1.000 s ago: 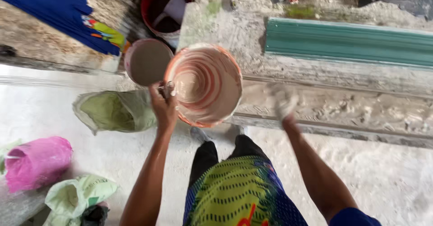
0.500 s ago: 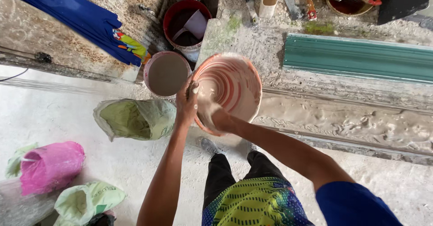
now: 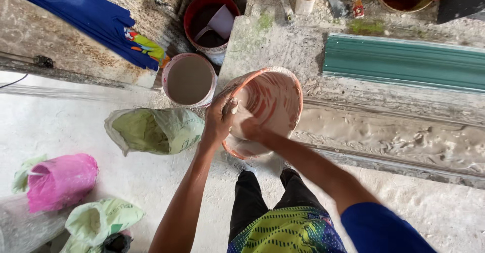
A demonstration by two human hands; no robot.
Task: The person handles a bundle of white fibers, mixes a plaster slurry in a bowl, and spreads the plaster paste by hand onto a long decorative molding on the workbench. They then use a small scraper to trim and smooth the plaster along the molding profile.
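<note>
At the edge of the rough concrete surface (image 3: 283,46), an orange bowl (image 3: 270,104) smeared with white plaster is tipped toward the person. The left hand (image 3: 218,119) is clamped on the near-left rim, fingers (image 3: 228,106) curled over the lip and coated in the white mix. The right hand (image 3: 247,127) is down inside the bowl against its lower wall; whether those fingers are spread or cupped around plaster I cannot tell, they are buried in the paste.

Risk, as I read it: the bowl overhangs the surface edge and leans on that one wet grip. A slick rim could slip, and the bowl would drop toward the floor by the black trousers (image 3: 262,197).

So the bowl sits right between both hands, rim under the left, inner wall touching the right. Just beside it to the left stands a pale bucket (image 3: 189,79) of grey liquid, with an open green sack (image 3: 151,130) below that.
</note>
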